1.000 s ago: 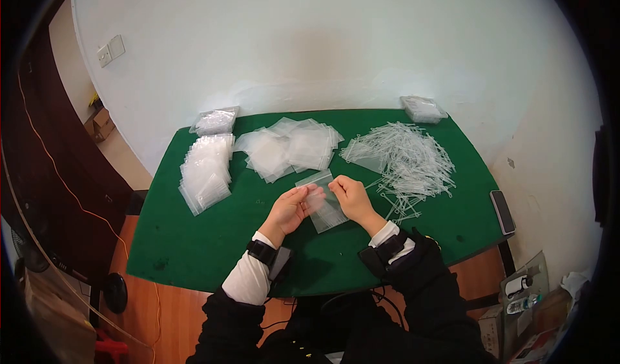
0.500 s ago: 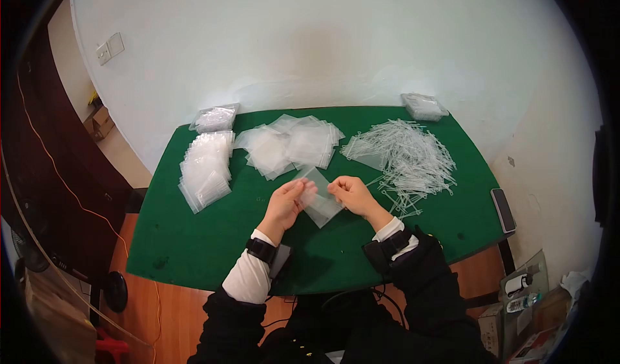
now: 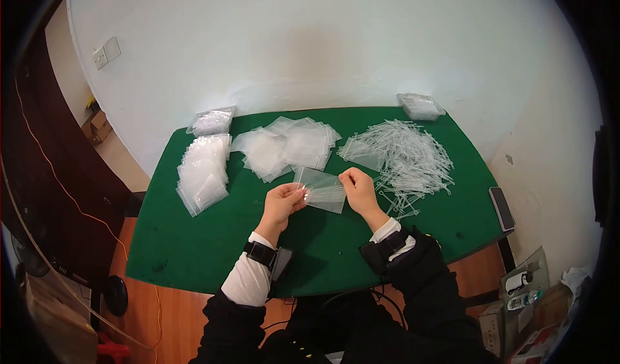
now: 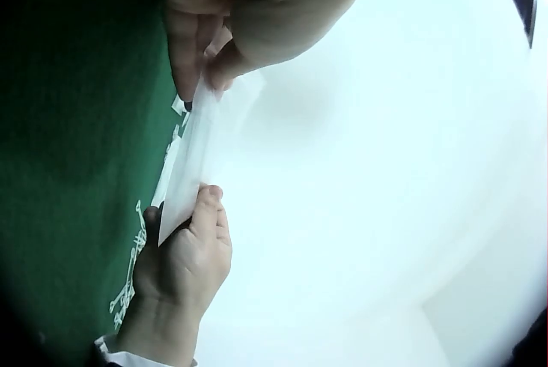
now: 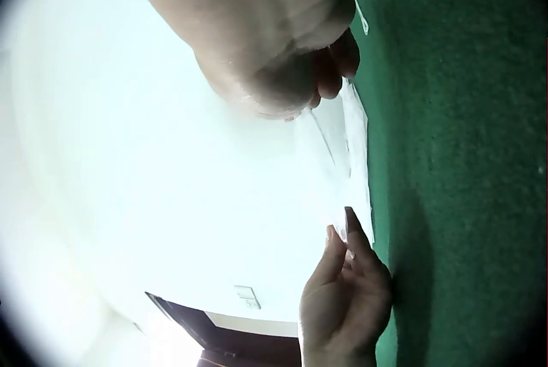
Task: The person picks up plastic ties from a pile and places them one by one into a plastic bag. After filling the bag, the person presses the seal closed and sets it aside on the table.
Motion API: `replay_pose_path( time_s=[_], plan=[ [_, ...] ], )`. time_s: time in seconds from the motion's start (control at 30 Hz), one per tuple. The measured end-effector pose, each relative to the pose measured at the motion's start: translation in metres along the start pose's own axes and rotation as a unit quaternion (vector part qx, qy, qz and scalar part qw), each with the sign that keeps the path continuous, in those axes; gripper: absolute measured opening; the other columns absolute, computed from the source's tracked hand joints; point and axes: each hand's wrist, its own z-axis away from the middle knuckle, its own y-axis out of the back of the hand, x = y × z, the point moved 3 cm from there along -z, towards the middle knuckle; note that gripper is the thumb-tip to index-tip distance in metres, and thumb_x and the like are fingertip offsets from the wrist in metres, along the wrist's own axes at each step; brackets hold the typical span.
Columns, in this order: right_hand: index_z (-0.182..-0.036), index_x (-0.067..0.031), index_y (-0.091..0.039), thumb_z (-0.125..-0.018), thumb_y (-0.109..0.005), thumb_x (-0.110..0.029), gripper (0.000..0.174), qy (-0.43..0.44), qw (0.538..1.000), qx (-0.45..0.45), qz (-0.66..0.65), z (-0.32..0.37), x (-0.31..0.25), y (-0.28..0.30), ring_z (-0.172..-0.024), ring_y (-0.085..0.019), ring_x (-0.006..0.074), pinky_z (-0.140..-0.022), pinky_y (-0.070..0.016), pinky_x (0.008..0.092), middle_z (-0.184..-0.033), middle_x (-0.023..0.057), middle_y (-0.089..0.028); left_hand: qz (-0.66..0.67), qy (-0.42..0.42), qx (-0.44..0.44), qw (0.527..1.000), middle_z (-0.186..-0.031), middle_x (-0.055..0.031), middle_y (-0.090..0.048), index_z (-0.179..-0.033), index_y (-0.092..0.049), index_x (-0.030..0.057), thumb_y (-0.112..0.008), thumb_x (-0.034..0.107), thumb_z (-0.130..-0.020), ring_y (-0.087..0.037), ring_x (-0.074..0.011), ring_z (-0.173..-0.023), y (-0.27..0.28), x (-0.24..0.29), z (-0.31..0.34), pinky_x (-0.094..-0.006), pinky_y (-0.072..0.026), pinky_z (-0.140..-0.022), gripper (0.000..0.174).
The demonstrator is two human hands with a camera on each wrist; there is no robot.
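A clear zip bag (image 3: 323, 193) with several thin clear sticks inside is held above the green table, lying roughly sideways. My left hand (image 3: 281, 205) pinches its left end between thumb and fingers. At the bag's right end, my right hand (image 3: 360, 193) grips the edge with curled fingers. In the left wrist view the bag (image 4: 190, 157) stretches between my left hand (image 4: 257, 7) and my right hand (image 4: 181, 264). The right wrist view has my right hand (image 5: 274, 41) above and my left hand (image 5: 344, 303) below, both at the bag.
Behind the hands lie flat clear bags (image 3: 303, 146) in a loose pile. Filled bags (image 3: 203, 173) are fanned at the left, and loose clear sticks (image 3: 416, 161) heap at the right. Wrapped packs (image 3: 213, 121) stand at the back corners. A phone (image 3: 501, 209) rests on the right edge.
The bag has turned from hanging slanted to lying sideways between the hands. My right hand has shifted slightly right and up, and its hold is now at the bag's right end.
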Motion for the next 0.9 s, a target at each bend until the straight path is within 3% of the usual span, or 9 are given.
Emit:
replay_pose_path(
  time_s=[0.07, 0.17, 0.2, 0.27, 0.3, 0.57, 0.67, 0.8, 0.9],
  plan=[
    [-0.078, 0.0006, -0.055, -0.079, -0.058, -0.016, 0.017, -0.011, 1.0, 0.0, 0.015, -0.001, -0.004, 0.004, -0.059, -0.053, 0.0227, -0.055, -0.0404, 0.0324, -0.066, 0.0116, -0.055, -0.007, -0.018, 0.024, 1.0, -0.09, -0.0048, -0.062, -0.102, -0.056, 0.0015, -0.056, 0.009, -0.084, -0.06, -0.0125, -0.079, 0.001, 0.001, -0.001, -0.0261, -0.0505, -0.071, 0.019],
    [-0.088, -0.0022, -0.057, -0.074, -0.062, -0.016, 0.019, 0.267, 0.951, 0.048, 0.152, 0.003, -0.041, 0.012, -0.08, -0.055, 0.0282, -0.07, -0.0426, 0.0361, -0.085, 0.0136, -0.058, -0.008, -0.032, 0.037, 0.999, -0.09, -0.005, -0.062, -0.105, -0.053, 0.0009, -0.056, 0.008, -0.084, -0.06, -0.0125, -0.079, -0.005, 0.001, 0.001, -0.0255, -0.0506, -0.069, 0.022],
    [-0.088, -0.0022, -0.057, -0.074, -0.062, -0.016, 0.019, 0.268, 0.95, 0.048, 0.152, 0.004, -0.048, 0.01, -0.08, -0.055, 0.0282, -0.07, -0.0426, 0.0361, -0.085, 0.0136, -0.058, -0.006, -0.037, 0.036, 0.999, -0.092, -0.0057, -0.061, -0.108, -0.051, 0.0001, -0.056, 0.007, -0.084, -0.06, -0.0126, -0.079, -0.008, 0.001, 0.002, -0.025, -0.0507, -0.068, 0.026],
    [-0.098, -0.0033, -0.057, -0.071, -0.064, -0.016, 0.031, 0.342, 0.923, -0.108, 0.141, 0.015, -0.058, -0.005, -0.099, -0.05, 0.0297, -0.085, -0.0389, 0.0384, -0.1, 0.0135, -0.055, -0.003, -0.042, 0.033, 0.999, -0.094, -0.0064, -0.06, -0.112, -0.048, -0.0007, -0.055, 0.006, -0.084, -0.06, -0.0127, -0.079, -0.014, 0.001, 0.004, -0.0244, -0.0508, -0.067, 0.029],
    [-0.098, -0.0033, -0.057, -0.071, -0.064, -0.016, 0.031, 0.342, 0.923, -0.106, 0.142, 0.017, -0.055, -0.006, -0.099, -0.05, 0.0297, -0.085, -0.0389, 0.0384, -0.1, 0.0135, -0.055, 0.013, -0.042, 0.03, 0.999, -0.099, -0.0072, -0.058, -0.116, -0.044, 0.0005, -0.054, 0.007, -0.085, -0.059, -0.0138, -0.081, -0.017, 0.001, 0.006, -0.0256, -0.0506, -0.069, 0.033],
    [-0.112, 0.0004, -0.051, -0.079, -0.055, -0.006, 0.033, 0.209, 0.949, -0.224, 0.077, 0.017, -0.018, -0.021, -0.088, -0.059, 0.0286, -0.077, -0.0468, 0.0344, -0.098, 0.0127, -0.06, 0.079, -0.055, 0.034, 0.995, -0.115, -0.011, -0.048, -0.13, -0.027, 0.0035, -0.052, 0.016, -0.088, -0.056, -0.0186, -0.09, -0.021, 0.014, 0.01, -0.0307, -0.0483, -0.073, 0.051],
    [-0.111, 0.0016, -0.052, -0.086, -0.047, -0.006, 0.026, -0.091, 0.9, -0.311, -0.29, 0.017, -0.009, -0.027, -0.082, -0.062, 0.0211, -0.071, -0.0491, 0.0306, -0.096, 0.0123, -0.062, -0.016, -0.137, 0.086, 0.987, -0.112, -0.0107, -0.05, -0.128, -0.03, 0.0021, -0.053, 0.02, -0.087, -0.055, -0.0182, -0.088, -0.012, 0.014, 0.004, -0.0307, -0.0471, -0.073, 0.05],
    [-0.104, 0.0021, -0.055, -0.088, -0.046, -0.009, 0.021, -0.208, 0.814, -0.362, -0.403, 0.023, -0.021, -0.025, -0.078, -0.06, 0.0129, -0.066, -0.0489, 0.0255, -0.09, 0.0087, -0.062, -0.042, -0.139, 0.014, 0.989, -0.096, -0.0071, -0.056, -0.114, -0.046, -0.0008, -0.057, 0.02, -0.085, -0.055, -0.0133, -0.074, -0.013, 0.013, 0.003, -0.0247, -0.0454, -0.066, 0.038],
    [-0.098, 0.0015, -0.057, -0.087, -0.048, -0.011, 0.018, -0.194, 0.866, -0.335, -0.315, 0.017, -0.003, -0.029, -0.07, -0.058, 0.0104, -0.061, -0.0472, 0.0228, -0.082, 0.0066, -0.061, -0.089, -0.075, -0.024, 0.993, -0.077, -0.002, -0.058, -0.093, -0.057, -0.0011, -0.06, 0.019, -0.084, -0.052, -0.0092, -0.062, -0.008, 0.011, 0.005, -0.021, -0.044, -0.058, 0.022]
  ],
)
